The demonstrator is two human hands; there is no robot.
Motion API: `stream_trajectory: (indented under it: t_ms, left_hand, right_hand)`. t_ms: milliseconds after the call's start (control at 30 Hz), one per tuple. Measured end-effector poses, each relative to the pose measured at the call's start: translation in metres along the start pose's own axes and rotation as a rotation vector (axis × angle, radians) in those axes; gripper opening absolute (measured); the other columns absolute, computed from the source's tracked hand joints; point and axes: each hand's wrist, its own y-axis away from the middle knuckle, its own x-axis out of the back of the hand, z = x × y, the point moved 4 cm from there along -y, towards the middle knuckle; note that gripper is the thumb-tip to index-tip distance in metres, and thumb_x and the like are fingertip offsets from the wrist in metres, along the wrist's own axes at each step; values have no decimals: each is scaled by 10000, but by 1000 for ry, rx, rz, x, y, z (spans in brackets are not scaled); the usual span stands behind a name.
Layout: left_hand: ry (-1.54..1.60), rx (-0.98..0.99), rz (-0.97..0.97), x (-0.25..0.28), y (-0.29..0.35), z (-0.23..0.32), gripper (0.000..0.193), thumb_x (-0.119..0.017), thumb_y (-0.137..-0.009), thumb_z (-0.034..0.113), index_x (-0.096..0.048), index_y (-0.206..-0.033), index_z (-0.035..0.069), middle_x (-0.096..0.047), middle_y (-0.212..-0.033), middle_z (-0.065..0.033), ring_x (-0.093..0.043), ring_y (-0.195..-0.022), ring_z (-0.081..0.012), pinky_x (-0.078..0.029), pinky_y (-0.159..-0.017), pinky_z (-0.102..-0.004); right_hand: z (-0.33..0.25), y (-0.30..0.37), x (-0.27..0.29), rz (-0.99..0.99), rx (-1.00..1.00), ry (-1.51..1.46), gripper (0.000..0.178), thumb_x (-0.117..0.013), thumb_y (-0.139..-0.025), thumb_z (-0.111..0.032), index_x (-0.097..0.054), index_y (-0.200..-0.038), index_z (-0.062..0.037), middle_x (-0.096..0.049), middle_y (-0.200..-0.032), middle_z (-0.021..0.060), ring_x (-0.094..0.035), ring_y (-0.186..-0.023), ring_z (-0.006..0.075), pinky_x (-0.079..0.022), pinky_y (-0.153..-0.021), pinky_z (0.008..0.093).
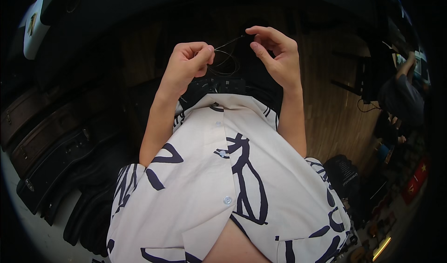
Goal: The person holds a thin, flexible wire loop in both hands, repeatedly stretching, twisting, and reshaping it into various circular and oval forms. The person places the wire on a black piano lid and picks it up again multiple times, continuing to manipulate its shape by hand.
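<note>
From here I see the left hand point(192, 60) pinching the wire point(228, 43), looped between both hands. The right hand's point(278, 58) fingers are parted near its end — contact, I can't tell. I'd pinch firmly — loops may spring.

The wire point(228, 43) stretches between the left hand point(191, 60) and the right hand point(277, 53), in front of the shirt point(200, 170). One part lies within the left hand's fingers; its far end is just beside the right hand's index fingertip. Well to the left, a row of cases point(44, 123) stands side by side. To the right lies the floor point(333, 128), with a bag point(342, 170) at its near end, beside the right sleeve. Farther right are another person point(402, 97) and, nearer, a flag point(416, 181).
</note>
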Motion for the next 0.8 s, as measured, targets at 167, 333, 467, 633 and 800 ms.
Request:
stream_trajectory:
  t_ms: [167,333,467,633,800]
  left_hand:
    - [-28,21,20,-7,3,-2,297,-583,-947,158,-608,-681,28,-444,-560,70,-326,-465,-1,-231,-426,-192]
    - [-21,25,9,-7,5,5,309,-576,-966,179,-591,-688,44,-452,-601,60,-333,-480,-9,-250,-434,-185]
    - [22,72,-89,-7,5,5,332,-564,-982,193,-559,-676,65,-433,-608,57,-330,-488,-13,-257,-437,-177]
    - [159,113,-182,-8,5,6,347,-562,-988,224,-528,-670,89,-401,-597,61,-299,-485,-15,-257,-435,-177]
    - [185,99,-205,-7,3,7,345,-564,-987,251,-524,-681,95,-385,-596,68,-274,-489,-16,-257,-436,-176]
  right_hand:
    - [-7,1,-14,-68,96,138,159,-728,-787,-4,-731,-941,-43,-643,-746,31,-577,-604,92,-449,-544,212]
    - [-22,-1,-26,-232,85,177,214,-770,-751,-52,-724,-959,-30,-590,-692,19,-561,-606,109,-445,-546,233]
    - [-14,-2,-26,-241,118,164,214,-765,-754,-53,-718,-960,-22,-622,-725,37,-587,-625,121,-466,-569,237]
    - [-16,-4,-26,-293,144,60,167,-780,-764,-64,-719,-913,-16,-673,-774,57,-647,-666,137,-512,-609,238]
    - [-12,-5,-28,-326,120,25,125,-747,-782,-18,-720,-903,-3,-681,-802,68,-665,-702,151,-536,-659,250]
